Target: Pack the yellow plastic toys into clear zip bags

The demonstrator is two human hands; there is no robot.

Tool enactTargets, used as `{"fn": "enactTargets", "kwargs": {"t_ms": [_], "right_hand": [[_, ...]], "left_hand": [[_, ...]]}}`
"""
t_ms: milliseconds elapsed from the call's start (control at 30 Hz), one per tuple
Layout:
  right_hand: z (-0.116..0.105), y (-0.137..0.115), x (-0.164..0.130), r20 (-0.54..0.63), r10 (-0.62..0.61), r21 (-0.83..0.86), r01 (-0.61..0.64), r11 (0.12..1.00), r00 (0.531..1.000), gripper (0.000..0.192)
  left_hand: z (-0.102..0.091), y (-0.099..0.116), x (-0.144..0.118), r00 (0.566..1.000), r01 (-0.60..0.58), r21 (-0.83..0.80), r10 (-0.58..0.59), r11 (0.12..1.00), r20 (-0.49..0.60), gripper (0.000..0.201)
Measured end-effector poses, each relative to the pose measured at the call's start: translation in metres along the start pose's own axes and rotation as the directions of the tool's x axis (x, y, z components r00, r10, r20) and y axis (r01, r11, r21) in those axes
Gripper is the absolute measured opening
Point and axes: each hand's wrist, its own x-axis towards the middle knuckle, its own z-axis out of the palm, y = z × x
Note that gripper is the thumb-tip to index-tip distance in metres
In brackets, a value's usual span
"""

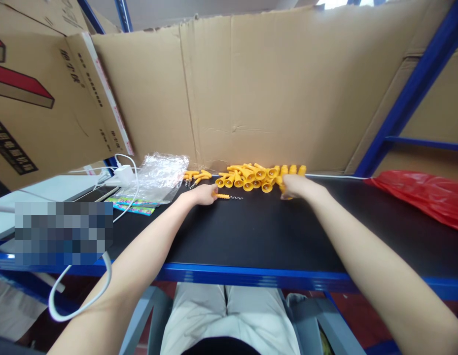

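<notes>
In the head view, my left hand (205, 195) is closed on a yellow corkscrew (223, 196), whose silver spiral points right, just above the black table top (258, 231). My right hand (296, 186) is at the right end of a pile of yellow bell-shaped pieces (248, 177). Its fingers are curled round one of these pieces, mostly hidden by the hand. Behind that hand several more yellow pieces (301, 170) stand in a row. Left of the pile, more yellow corkscrew parts (197, 175) with metal spirals lie beyond my left hand.
Clear plastic bags (158, 172) and a white charger (124, 175) with cables lie on the left. A red plastic bag (423, 195) is at the right. A cardboard wall (273, 93) closes the back, and a blue metal edge (251, 276) runs along the front.
</notes>
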Motion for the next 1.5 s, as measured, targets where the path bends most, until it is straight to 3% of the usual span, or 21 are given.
{"fn": "enactTargets", "kwargs": {"t_ms": [67, 133, 367, 667, 833, 1033, 1267, 1367, 1500], "right_hand": [[-0.001, -0.019, -0.007, 0.184, -0.100, 0.018, 0.098, 0.995, 0.978, 0.028], [0.001, -0.036, -0.012, 0.247, -0.194, 0.086, 0.178, 0.980, 0.949, 0.021], [0.024, -0.053, -0.011, 0.086, -0.451, 0.185, 0.430, 0.884, 0.889, 0.018], [0.027, -0.048, -0.009, 0.039, -0.518, 0.236, 0.496, 0.836, 0.854, 0.026], [0.021, -0.061, -0.019, -0.072, -0.566, 0.215, 0.567, 0.795, 0.821, 0.023], [0.020, -0.066, -0.022, -0.103, -0.538, 0.209, 0.547, 0.810, 0.836, 0.026], [0.024, -0.062, -0.018, -0.205, -0.493, 0.284, 0.534, 0.796, 0.845, 0.035], [0.021, -0.064, -0.017, -0.136, -0.491, 0.412, 0.499, 0.762, 0.861, 0.032], [0.017, -0.063, -0.015, -0.024, -0.400, 0.567, 0.342, 0.749, 0.916, 0.035]], "left_hand": [[0.002, 0.000, 0.001, 1.000, -0.013, -0.008, 0.013, 1.000, -0.010, 0.026], [0.003, -0.001, 0.002, 1.000, -0.014, -0.013, 0.014, 1.000, -0.015, 0.026], [0.004, -0.003, 0.004, 1.000, -0.018, -0.022, 0.018, 1.000, -0.022, 0.025], [0.003, -0.002, 0.003, 0.999, -0.018, -0.063, 0.015, 0.998, -0.052, 0.024], [0.012, 0.000, 0.007, 0.980, -0.165, -0.231, 0.132, 0.959, -0.152, 0.023], [0.019, 0.005, 0.008, 0.929, -0.235, -0.173, 0.169, 0.956, -0.329, 0.022], [0.011, 0.011, 0.002, 0.875, -0.198, -0.055, 0.151, 0.979, -0.459, 0.025], [0.006, 0.015, -0.001, 0.866, -0.181, 0.010, 0.164, 0.983, -0.472, 0.026], [0.004, 0.018, -0.003, 0.883, -0.143, 0.032, 0.142, 0.989, -0.448, 0.028]]}}
